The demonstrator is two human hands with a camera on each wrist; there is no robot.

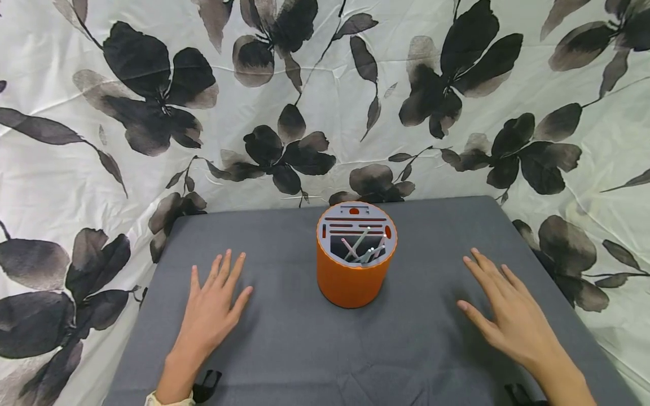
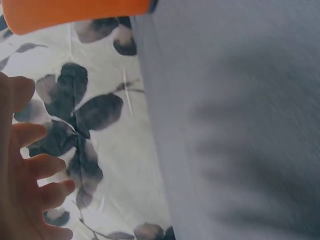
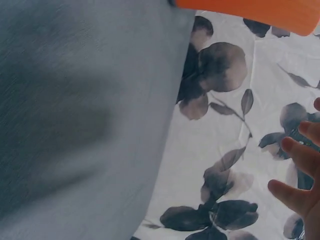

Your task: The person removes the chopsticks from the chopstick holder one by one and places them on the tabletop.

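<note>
An orange cylindrical desk organizer (image 1: 354, 285) with a grey slotted top stands upright near the far middle of the grey table. Several thin, pale sticks, pink, greenish and whitish, lean inside its large front compartment; their kind is too small to tell. To its left, my left hand (image 1: 210, 310) hovers over the table with fingers spread and straight, holding nothing. My right hand (image 1: 513, 321) is on the other side, fingers extended, also holding nothing. Neither hand touches the organizer. Both wrist views show only part of it, an orange side (image 2: 75, 12) in the left and another (image 3: 260, 12) in the right.
The grey cloth-covered table (image 1: 284, 349) has its far edge just behind the organizer. A white floral sheet (image 1: 345, 101) hangs behind and spreads along both sides. Black straps show near both wrists.
</note>
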